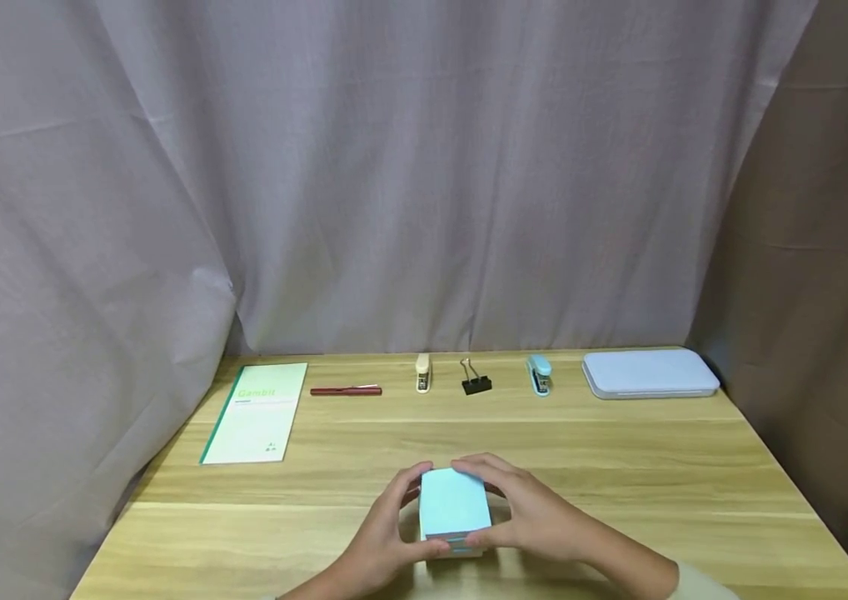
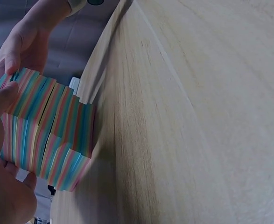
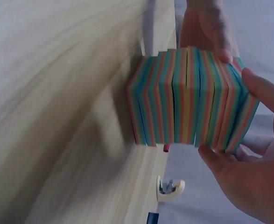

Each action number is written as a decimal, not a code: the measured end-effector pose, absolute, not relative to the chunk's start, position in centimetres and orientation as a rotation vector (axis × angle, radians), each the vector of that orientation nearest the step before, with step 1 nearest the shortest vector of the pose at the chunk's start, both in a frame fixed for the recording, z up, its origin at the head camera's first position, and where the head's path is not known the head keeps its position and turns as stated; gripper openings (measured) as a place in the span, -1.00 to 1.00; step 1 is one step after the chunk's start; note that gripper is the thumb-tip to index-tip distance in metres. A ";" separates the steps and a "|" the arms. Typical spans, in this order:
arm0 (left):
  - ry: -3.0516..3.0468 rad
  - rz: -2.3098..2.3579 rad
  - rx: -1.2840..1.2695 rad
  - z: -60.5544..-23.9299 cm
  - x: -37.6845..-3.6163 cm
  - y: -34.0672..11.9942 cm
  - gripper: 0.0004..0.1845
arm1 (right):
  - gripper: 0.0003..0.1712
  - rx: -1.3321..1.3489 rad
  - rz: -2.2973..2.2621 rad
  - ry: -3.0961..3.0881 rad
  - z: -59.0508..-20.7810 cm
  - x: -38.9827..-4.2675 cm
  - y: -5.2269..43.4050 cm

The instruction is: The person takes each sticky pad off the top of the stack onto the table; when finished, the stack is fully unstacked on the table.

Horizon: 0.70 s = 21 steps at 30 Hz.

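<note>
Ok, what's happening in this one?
A person holds a thick block of multicoloured sticky notes between both hands at the near edge of a wooden table. The left hand and right hand grip opposite sides. A notebook, pen, two staplers, a binder clip and a case lie untouched along the far edge.

We held our left hand (image 1: 386,529) and right hand (image 1: 532,512) close together low over the table (image 1: 619,467), palms facing inward, fingers (image 3: 263,91) curled and thumbs pressing in, both gripping one block between them, forearms angled inward.
</note>
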<state>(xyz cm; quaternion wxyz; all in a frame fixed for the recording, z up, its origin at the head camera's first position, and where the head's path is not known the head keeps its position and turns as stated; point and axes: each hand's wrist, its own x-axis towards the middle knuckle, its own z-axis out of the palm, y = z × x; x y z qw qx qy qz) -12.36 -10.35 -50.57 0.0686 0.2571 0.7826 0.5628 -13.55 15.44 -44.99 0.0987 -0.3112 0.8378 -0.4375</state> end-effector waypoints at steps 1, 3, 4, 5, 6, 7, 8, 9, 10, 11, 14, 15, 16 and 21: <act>2.358 1.695 0.773 -50.6 -12.4 -10.3 -0.03 | -0.05 -0.918 -1.312 2.457 -44.9 -13.7 15.7; 2.353 1.700 0.766 -50.6 -12.4 -10.2 -0.02 | -0.05 -0.911 -1.347 2.419 -44.7 -13.9 16.2; 2.350 1.701 0.762 -50.5 -12.4 -10.2 -0.02 | -0.05 -0.901 -1.363 2.399 -44.6 -14.1 16.5; 2.348 1.701 0.757 -50.5 -12.4 -10.1 -0.02 | -0.05 -0.892 -1.385 2.374 -44.4 -14.3 16.8; 2.350 1.697 0.751 -50.5 -12.4 -10.1 -0.03 | -0.06 -0.891 -1.403 2.355 -44.3 -14.6 17.1; 2.349 1.694 0.747 -50.4 -12.4 -10.1 -0.03 | -0.06 -0.885 -1.412 2.349 -44.2 -14.9 17.5; 2.348 1.690 0.743 -50.4 -12.4 -10.1 -0.04 | -0.07 -0.882 -1.427 2.340 -44.1 -15.2 18.0; 2.349 1.685 0.739 -50.3 -12.4 -10.1 -0.04 | -0.06 -0.873 -1.440 2.332 -44.0 -15.5 18.4; 2.353 1.680 0.738 -50.3 -12.5 -10.1 -0.05 | -0.06 -0.868 -1.455 2.325 -44.1 -16.0 18.9; 2.356 1.674 0.735 -50.3 -12.5 -10.1 -0.06 | -0.07 -0.861 -1.473 2.319 -44.1 -16.4 19.4; 2.363 1.663 0.734 -50.2 -12.5 -10.1 -0.07 | -0.06 -0.813 -1.508 2.317 -44.7 -18.0 20.8; 2.367 1.660 0.737 -50.2 -12.5 -10.1 -0.08 | -0.06 -0.794 -1.508 2.328 -44.9 -18.6 21.2; 2.370 1.657 0.737 -50.3 -12.5 -10.1 -0.08 | -0.06 -0.770 -1.502 2.346 -45.3 -19.2 21.5; 2.385 1.649 0.748 -50.4 -12.5 -10.2 -0.08 | -0.04 -0.679 -1.441 2.446 -47.6 -22.1 22.7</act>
